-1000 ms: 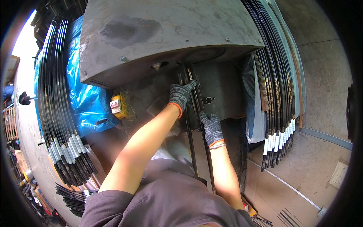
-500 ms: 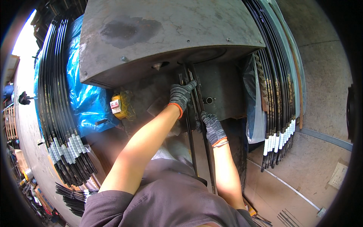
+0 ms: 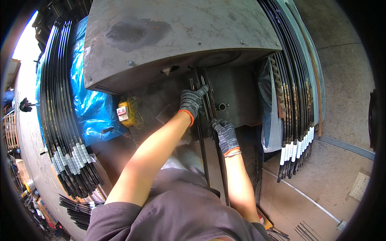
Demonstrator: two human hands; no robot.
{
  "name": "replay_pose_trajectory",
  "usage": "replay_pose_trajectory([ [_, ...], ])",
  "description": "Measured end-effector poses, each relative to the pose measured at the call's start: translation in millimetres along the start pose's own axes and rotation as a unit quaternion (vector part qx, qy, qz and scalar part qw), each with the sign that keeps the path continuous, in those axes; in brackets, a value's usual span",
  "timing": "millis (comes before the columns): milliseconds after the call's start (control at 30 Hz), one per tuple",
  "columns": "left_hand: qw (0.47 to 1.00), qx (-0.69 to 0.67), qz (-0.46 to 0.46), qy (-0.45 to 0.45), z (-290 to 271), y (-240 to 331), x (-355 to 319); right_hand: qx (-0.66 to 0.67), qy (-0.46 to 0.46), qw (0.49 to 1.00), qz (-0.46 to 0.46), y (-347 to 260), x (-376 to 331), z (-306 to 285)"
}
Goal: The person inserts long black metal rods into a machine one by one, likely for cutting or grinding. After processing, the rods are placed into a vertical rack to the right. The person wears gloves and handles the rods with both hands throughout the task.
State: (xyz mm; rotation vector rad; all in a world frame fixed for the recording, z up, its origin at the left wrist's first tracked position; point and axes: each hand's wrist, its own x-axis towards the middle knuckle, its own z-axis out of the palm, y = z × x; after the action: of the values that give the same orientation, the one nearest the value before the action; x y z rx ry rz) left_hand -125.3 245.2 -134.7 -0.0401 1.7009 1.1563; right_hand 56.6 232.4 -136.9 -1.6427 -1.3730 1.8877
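Note:
My left hand (image 3: pixel 192 101), in a grey knitted glove with an orange cuff, is closed around the upper part of dark slim rods just below the machine's front edge. Its thumb side lies on a metal guide rail (image 3: pixel 208 100). My right hand (image 3: pixel 226 134), gloved alike, is closed at the lower stretch of the rail, its fingertips curled over the dark rod there. One long black rod (image 3: pixel 203 154) runs from beneath my left hand down toward my body. The rods' upper ends pass by the grey steel machine housing (image 3: pixel 181 28); how many my fingers hold is hidden.
Bundles of black rods with white bands stand at the left (image 3: pixel 60 100) and right (image 3: pixel 295 104). Blue plastic sheeting (image 3: pixel 94 108) lies beside the left bundle. A yellow box with a red-and-white switch (image 3: pixel 123 113) sits under the housing, left of a metal cone (image 3: pixel 167 70).
My right hand has shifted slightly left and toward the rail. My left hand stays almost in the same place.

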Motion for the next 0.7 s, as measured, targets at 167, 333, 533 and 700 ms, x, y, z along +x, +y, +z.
replay_pose_trajectory([
  [167,1.0,0.004,-0.002,0.02,2,-2,1,-0.02,0.013,0.999,0.027,5,3,0],
  [333,1.0,-0.014,-0.004,-0.006,-1,-1,-1,-0.081,0.043,0.995,-0.026,-7,-3,6],
  [533,0.998,-0.06,-0.01,-0.029,-4,2,-9,-0.263,0.056,0.957,-0.113,-14,-11,4],
  [700,0.981,-0.156,-0.058,-0.098,-34,16,-46,-0.106,-0.05,0.982,-0.149,-1,-45,4],
])
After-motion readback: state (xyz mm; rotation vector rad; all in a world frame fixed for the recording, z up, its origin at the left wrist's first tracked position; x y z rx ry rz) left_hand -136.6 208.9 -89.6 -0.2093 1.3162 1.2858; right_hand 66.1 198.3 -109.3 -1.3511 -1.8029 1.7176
